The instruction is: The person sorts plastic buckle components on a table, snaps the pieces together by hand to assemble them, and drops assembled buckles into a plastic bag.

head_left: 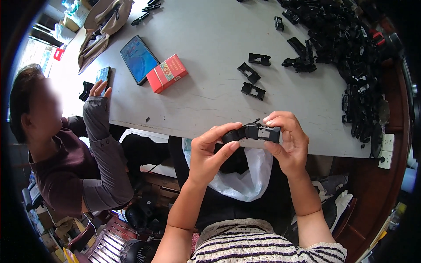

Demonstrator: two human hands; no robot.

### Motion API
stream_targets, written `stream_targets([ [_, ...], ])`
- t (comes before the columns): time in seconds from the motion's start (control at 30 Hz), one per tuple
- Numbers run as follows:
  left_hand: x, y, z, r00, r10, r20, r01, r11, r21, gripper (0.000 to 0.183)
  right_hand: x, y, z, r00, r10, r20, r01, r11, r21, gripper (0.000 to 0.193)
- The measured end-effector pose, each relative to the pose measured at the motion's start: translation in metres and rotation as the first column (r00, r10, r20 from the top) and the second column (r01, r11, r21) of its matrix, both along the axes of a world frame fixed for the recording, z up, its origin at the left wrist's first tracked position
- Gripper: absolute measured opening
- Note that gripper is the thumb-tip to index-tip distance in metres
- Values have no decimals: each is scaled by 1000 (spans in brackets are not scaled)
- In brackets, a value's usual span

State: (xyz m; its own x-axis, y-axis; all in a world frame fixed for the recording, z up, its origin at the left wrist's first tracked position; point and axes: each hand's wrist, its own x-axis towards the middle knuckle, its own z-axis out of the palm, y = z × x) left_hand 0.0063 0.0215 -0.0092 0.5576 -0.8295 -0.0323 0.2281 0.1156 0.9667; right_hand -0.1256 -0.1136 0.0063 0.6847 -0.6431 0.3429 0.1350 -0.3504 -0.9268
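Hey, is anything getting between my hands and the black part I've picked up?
Nothing visible does: your left hand and right hand both touch the black part directly, at opposite ends.

- Pale grey bench [210, 79], fine dark lines marking its surface
- Heap of black parts [351, 61] along its right side
- Three black plastic parts [248, 72] lying singly, left of the heap
- Large blue-screened device [138, 57], with a red box [167, 73] at its near right corner
- Smaller phone [104, 73] near the left edge
- Tan cloth item [100, 34], far left
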Motion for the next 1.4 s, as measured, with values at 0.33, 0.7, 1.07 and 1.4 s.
stream_targets([
  [0.33, -10, -4, 16, 998, -60, 9, 61, 997, -53, 39, -9, -2, 3, 963, 261, -69, -231, 929, 289, 22],
  [0.7, -2, -19, 7, 998, -30, -54, 26, 998, -62, 23, 22, -82, 4, 952, -208, -224, 62, 849, -525, 14],
  [1.07, 14, -27, -15, 973, 53, 227, -33, 995, -90, 22, 52, -115, -10, 914, -385, -123, 47, 403, -914, 24],
  [1.4, 22, 1, -11, 992, 89, 91, -93, 995, 34, 22, 44, -20, 26, 894, 296, -337, -411, 841, -351, 37],
])
